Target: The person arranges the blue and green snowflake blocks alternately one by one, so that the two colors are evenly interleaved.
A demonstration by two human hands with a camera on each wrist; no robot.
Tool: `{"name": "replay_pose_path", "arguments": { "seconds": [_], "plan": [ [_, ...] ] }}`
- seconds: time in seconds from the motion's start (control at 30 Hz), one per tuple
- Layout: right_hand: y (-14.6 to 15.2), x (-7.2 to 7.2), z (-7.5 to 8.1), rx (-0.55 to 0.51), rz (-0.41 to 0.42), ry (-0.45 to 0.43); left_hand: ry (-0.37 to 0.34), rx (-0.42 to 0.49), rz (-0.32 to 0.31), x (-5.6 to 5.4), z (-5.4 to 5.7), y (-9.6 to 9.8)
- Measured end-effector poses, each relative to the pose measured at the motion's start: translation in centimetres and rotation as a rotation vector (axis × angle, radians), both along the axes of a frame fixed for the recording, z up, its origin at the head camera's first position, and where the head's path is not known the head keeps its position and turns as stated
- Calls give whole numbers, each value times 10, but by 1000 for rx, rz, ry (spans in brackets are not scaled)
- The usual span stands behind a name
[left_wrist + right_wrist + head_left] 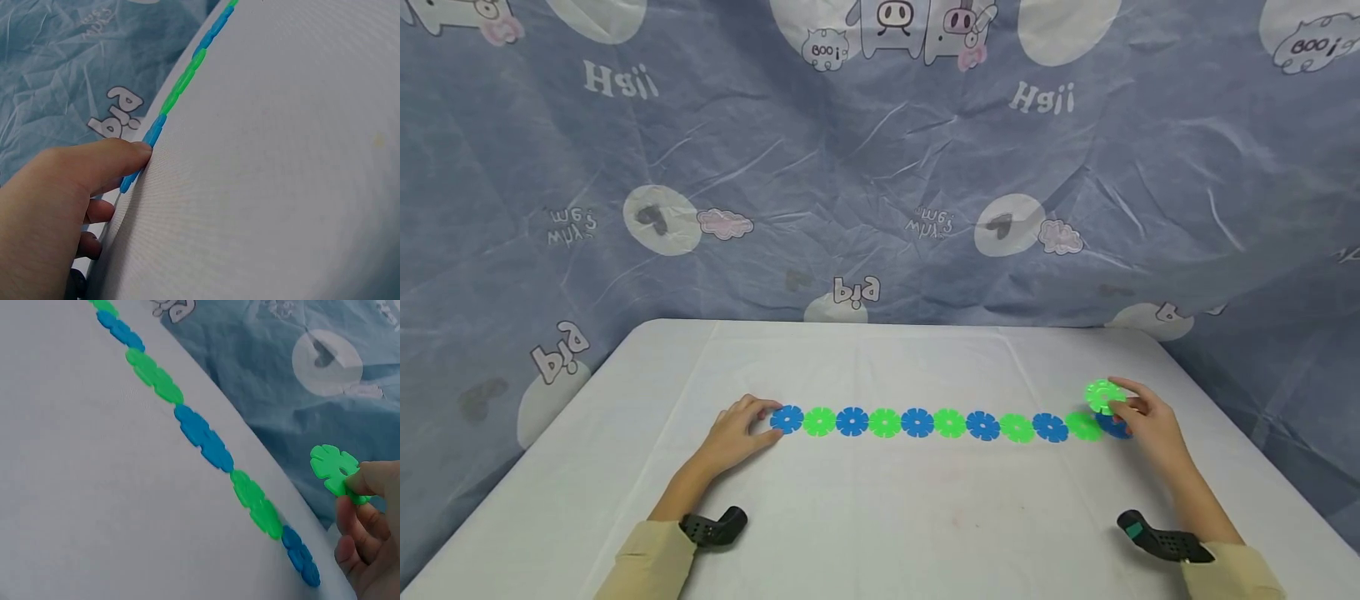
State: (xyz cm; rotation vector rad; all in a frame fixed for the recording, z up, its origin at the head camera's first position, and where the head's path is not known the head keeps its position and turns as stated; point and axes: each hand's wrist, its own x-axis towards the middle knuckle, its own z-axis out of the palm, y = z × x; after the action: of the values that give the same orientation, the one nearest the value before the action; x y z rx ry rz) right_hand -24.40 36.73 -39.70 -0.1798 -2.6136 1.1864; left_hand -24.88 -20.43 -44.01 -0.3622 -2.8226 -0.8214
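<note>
A row of flat plastic snowflake discs in alternating blue and green lies across the white table. My left hand (732,435) is at the row's left end, its thumb and index finger pinching the edges of the first blue snowflake disc (787,419). In the left wrist view the thumb (128,156) presses on that disc's side. Raised over the right end, my right hand (1157,427) pinches a green snowflake disc (330,465) between thumb and fingers. Below it lies the last blue disc (300,556), partly hidden by the hand in the head view, beside a green disc (256,505).
The white table (880,517) has its far edge against a hanging blue printed cloth (820,167), which also rises at both sides. A black wrist strap (713,528) is on the left wrist and another strap (1161,540) on the right.
</note>
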Motion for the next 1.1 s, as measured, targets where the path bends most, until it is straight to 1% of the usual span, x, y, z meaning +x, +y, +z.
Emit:
{"name": "replay_pose_path", "arguments": {
  "seconds": [0.13, 0.23, 0.37, 0.53, 0.63, 0.8, 1.03, 1.1],
  "plan": [
    [19, -7, -11, 32, -125, 44, -1, 0, 4, 0, 0, 0],
    [31, -11, -16, 72, -203, 55, 2, 2, 4, 0, 0, 0],
    [41, -12, -22, 118, -284, 6, -1, 4, 4, 0, -1, 0],
    [49, -9, -29, 155, -349, -44, -2, 9, -1, 1, -1, 0],
    [52, -8, -33, 183, -344, -56, -1, 14, -3, 1, 0, 0],
    [53, -8, -37, 255, -288, -82, 0, 9, -2, 1, 0, 0],
    [52, -4, -42, 280, -241, -34, -11, 11, 1, 1, 0, 0],
    [51, -3, -42, 279, -240, -35, -10, 12, 0, 1, 0, 0]
  ]
}}
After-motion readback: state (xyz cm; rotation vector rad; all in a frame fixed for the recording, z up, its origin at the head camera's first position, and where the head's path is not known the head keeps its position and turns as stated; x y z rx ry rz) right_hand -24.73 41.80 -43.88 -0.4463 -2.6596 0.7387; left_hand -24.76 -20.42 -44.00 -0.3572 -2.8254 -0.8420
